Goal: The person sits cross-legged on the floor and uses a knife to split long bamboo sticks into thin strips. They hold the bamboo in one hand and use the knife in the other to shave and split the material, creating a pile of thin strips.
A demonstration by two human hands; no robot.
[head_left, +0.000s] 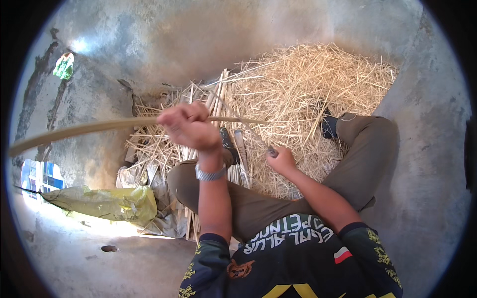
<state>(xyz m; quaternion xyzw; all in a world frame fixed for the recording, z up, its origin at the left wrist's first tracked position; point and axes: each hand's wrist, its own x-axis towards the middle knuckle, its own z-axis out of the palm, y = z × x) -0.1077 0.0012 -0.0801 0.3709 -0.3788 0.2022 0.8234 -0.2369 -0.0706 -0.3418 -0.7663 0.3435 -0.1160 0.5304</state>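
The scene is enclosed by grey, stained concrete walls [223,30], against which a wide heap of loose, pale golden straw-like shavings [323,74] is piled. The straddled floor area is framed by legs clad in brown trousers [370,144], and the torso is covered by a dark short-sleeved shirt [298,270] with yellow floral patterning on the sleeves. A long, narrow, flat strip of pale tan wood or bamboo [99,126] is held up in mid-air above the shavings; it is stretched from the far left, where it is seen broad and gently bowed, to a thin end over the heap. A translucent yellow plastic sack [114,206] is laid at the left, beside the crumpled grey sheeting.

The strip is gripped in the closed left hand [189,124], by which its middle part is hidden. A long, slim, knife-like tool with a greyish blade and a dark handle [255,134] is clasped at the handle in the closed right hand [283,161]. The strip is crossed by the blade just right of the left hand; whether they are touching cannot be told. Large white block lettering [288,236] is printed across the shirt and is seen upside down. The left wrist is circled by a grey banded bracelet [209,174]. An orange emblem [240,268] and a small red-and-white patch [342,255] are also borne by the shirt.
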